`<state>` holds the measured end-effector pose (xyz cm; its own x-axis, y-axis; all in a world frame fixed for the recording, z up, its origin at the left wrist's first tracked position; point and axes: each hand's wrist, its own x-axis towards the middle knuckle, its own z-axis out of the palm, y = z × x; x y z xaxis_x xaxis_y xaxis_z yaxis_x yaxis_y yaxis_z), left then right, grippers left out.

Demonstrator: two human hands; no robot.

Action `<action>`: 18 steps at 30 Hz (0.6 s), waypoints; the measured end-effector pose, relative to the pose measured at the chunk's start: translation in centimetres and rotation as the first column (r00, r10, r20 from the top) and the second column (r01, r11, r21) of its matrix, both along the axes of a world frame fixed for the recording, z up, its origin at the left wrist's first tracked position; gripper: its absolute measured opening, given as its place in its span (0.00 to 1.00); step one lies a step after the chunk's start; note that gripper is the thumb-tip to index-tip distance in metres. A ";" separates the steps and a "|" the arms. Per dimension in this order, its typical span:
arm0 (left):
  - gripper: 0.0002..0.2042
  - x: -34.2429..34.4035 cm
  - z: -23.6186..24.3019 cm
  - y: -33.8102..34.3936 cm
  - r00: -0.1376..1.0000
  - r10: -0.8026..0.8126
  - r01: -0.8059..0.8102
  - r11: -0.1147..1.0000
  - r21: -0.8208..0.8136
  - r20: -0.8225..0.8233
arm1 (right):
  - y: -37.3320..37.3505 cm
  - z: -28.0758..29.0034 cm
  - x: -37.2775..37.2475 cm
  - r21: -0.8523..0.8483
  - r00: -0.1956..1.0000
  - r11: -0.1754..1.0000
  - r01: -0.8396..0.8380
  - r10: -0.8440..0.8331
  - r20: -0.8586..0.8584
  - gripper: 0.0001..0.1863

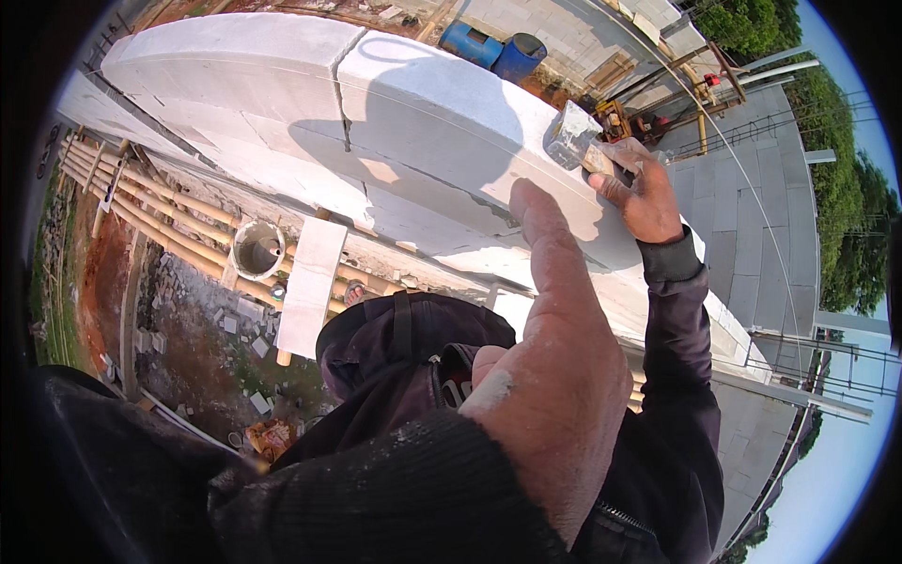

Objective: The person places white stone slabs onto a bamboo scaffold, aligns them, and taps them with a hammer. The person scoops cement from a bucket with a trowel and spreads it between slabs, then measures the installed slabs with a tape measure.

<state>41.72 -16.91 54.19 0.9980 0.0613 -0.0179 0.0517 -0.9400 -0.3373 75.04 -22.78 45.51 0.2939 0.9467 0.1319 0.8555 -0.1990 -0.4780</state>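
My left hand is stretched toward the wall of white blocks, its index finger extended with the tip at or close to the wall face. Its other fingers are mostly hidden, and nothing shows in it. White dust marks the skin. Farther right, my right hand is closed around the wooden handle of a metal trowel. The trowel's pale, smeared blade rests at or just above the wall's top edge; contact is unclear. A dark shadow falls across the block faces, and an open vertical joint shows between two top blocks.
Bamboo scaffold poles run along the wall at left, with a mortar-smeared bucket and a pale board on them. Rubble lies on the ground below. Blue drums stand beyond the wall. A thin string crosses at right.
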 end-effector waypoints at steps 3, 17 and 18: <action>0.22 -4.1 1.7 -0.1 0.974 0.190 -0.160 0.963 0.215 -0.127 | 2.1 -0.8 -1.6 0.067 0.998 0.998 -0.021 0.025 -0.052 0.23; 0.20 -24.3 -13.1 15.1 0.713 0.669 -0.641 0.502 -0.581 -0.208 | 2.0 1.8 -10.3 0.371 0.979 0.912 0.176 -0.201 0.029 0.14; 0.20 -25.4 -17.9 15.2 0.570 0.760 -0.760 0.342 -0.553 -0.313 | 3.1 1.9 -12.4 0.363 0.989 0.920 0.148 -0.142 -0.045 0.14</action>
